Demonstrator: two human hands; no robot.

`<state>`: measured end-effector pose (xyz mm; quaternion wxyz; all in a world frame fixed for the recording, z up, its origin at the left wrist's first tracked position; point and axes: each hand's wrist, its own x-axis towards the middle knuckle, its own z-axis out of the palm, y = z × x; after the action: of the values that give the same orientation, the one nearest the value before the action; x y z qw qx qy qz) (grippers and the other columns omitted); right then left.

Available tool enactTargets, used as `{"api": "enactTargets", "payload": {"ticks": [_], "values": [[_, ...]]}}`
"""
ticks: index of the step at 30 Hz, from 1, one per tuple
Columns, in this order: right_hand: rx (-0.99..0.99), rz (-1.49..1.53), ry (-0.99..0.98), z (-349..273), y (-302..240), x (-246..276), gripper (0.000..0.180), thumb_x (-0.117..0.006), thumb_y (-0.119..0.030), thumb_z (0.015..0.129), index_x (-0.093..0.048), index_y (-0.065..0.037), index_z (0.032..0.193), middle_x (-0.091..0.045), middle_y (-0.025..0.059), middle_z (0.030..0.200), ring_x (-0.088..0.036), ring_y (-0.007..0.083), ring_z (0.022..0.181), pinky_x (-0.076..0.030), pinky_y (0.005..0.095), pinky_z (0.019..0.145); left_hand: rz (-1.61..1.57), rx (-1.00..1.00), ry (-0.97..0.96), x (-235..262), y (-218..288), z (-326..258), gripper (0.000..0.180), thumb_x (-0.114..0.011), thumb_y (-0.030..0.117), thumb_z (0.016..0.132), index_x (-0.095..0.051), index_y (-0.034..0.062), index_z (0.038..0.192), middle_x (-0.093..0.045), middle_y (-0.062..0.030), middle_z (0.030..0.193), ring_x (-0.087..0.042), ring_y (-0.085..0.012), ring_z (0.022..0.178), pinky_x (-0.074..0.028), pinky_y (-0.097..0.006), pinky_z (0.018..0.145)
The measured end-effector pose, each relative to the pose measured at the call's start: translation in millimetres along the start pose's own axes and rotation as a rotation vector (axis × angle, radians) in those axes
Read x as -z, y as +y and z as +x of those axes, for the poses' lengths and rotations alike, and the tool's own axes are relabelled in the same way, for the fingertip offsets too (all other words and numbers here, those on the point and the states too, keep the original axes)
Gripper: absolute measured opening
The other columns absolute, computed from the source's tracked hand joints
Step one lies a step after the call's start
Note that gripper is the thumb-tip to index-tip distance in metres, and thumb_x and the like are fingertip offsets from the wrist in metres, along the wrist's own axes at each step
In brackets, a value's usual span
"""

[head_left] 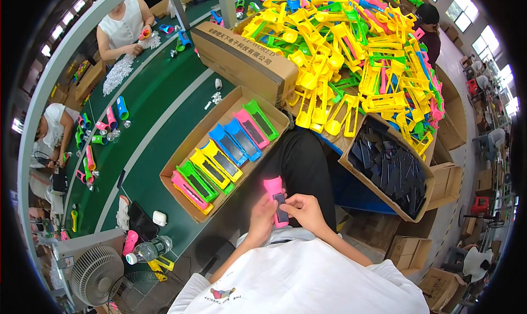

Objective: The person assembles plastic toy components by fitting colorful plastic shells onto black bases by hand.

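Observation:
In front of my lap, a pink plastic torch shell (272, 185) stands with its wide end pointing away from me. My left hand (262, 214) is closed around its side and lower part. A small dark rectangular panel (280, 199) lies against the shell's face, and my right hand (304, 208) pinches its right edge with thumb and finger. To the left, an open cardboard box (222, 134) holds a row of pink, green, yellow and blue shells, several with dark panels in them. A second box (345, 159) at the right is full of loose dark panels (388, 170).
A big heap of coloured shells (351, 56) rises ahead, behind a closed carton flap (241, 58). The green conveyor (159, 113) runs along the left, with co-workers beyond it. A water bottle (149, 249), phone (141, 220), white earbud case (159, 218) and fan (97, 274) are at lower left.

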<state>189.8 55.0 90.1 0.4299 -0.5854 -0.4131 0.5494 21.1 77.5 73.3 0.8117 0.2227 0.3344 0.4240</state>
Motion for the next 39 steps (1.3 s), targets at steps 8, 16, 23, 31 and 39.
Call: {"api": "enactTargets", "payload": {"ticks": [8, 16, 23, 31, 39], "values": [[0.002, -0.202, -0.028, 0.9, -12.0, 1.1, 0.022, -0.082, -0.009, 0.092, -0.072, 0.002, 0.107, -0.076, 0.0073, 0.091, -0.071, 0.0099, 0.08, -0.06, 0.0273, 0.075, 0.069, -0.028, -0.054, 5.0, -3.2, 5.1, 0.042, -0.053, 0.012, 0.111, -0.049, -0.0002, 0.152, -0.062, -0.0109, 0.146, -0.063, -0.0174, 0.127, -0.053, -0.035, 0.106], [0.036, 0.123, -0.101, 13.0, 1.7, 8.8, 0.041, -0.075, -0.002, 0.095, -0.056, -0.001, 0.132, -0.066, 0.0038, 0.11, -0.065, 0.0109, 0.1, -0.054, 0.0258, 0.087, 0.123, 0.051, -0.041, 0.7, 0.0, 2.7, 0.042, -0.056, 0.016, 0.111, -0.052, 0.001, 0.15, -0.065, -0.0065, 0.134, -0.062, -0.0121, 0.119, -0.049, -0.03, 0.103], [0.057, 0.138, -0.145, 7.3, -2.1, 6.4, 0.041, -0.077, -0.007, 0.096, -0.052, -0.002, 0.128, -0.068, 0.0053, 0.109, -0.066, 0.009, 0.094, -0.055, 0.0252, 0.082, -0.077, 0.276, -0.032, 8.6, -6.3, -3.8, 0.042, -0.053, 0.019, 0.112, -0.052, 0.0036, 0.151, -0.064, -0.0063, 0.135, -0.063, -0.0144, 0.12, -0.052, -0.034, 0.103], [0.227, -0.342, 0.138, -3.3, -12.9, -14.1, 0.041, -0.081, -0.014, 0.092, -0.051, 0.0, 0.117, -0.072, 0.0144, 0.085, -0.074, 0.0189, 0.074, -0.056, 0.0304, 0.064, 0.062, 0.222, 0.117, -1.9, -18.8, -1.7, 0.036, -0.051, 0.007, 0.11, -0.059, 0.0025, 0.145, -0.07, -0.0081, 0.129, -0.065, -0.0167, 0.118, -0.051, -0.033, 0.105], [0.327, -0.368, 0.192, 3.3, -0.8, -9.2, 0.038, -0.073, -0.012, 0.096, -0.051, 0.002, 0.123, -0.071, 0.0223, 0.089, -0.073, 0.0344, 0.077, -0.058, 0.0396, 0.068, 0.307, -0.147, 0.193, -6.9, -33.8, 4.5, 0.04, -0.06, 0.003, 0.106, -0.057, -0.0043, 0.146, -0.071, -0.0089, 0.13, -0.065, -0.0137, 0.117, -0.052, -0.028, 0.102]]}}
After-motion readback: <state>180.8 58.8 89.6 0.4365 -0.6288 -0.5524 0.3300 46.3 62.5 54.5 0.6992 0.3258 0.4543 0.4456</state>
